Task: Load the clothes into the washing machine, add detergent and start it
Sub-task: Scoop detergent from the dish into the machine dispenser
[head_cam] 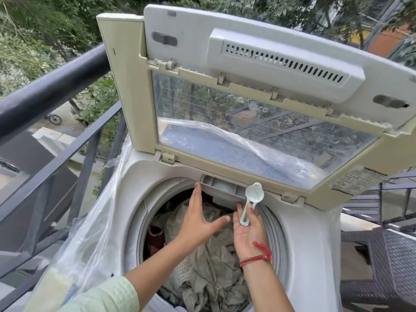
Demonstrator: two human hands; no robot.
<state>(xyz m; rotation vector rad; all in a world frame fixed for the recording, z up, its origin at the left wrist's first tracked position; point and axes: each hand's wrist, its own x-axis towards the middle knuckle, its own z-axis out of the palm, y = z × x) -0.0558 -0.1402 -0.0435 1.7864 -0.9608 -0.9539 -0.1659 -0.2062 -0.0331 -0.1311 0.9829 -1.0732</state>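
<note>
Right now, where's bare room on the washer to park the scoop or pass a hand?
Free: the right deck, between rim and washer edge; the left deck, between rim and plastic sheet. Crowded: the drawer under the lid, where the left hand touches its corner and the right hand holds the scoop. Clothes fill the drum.

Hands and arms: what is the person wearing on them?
A pale green sleeve covers the left arm near the elbow. A red thread band with a tassel circles the right wrist. The left hand and right hand wear no gloves.
</note>
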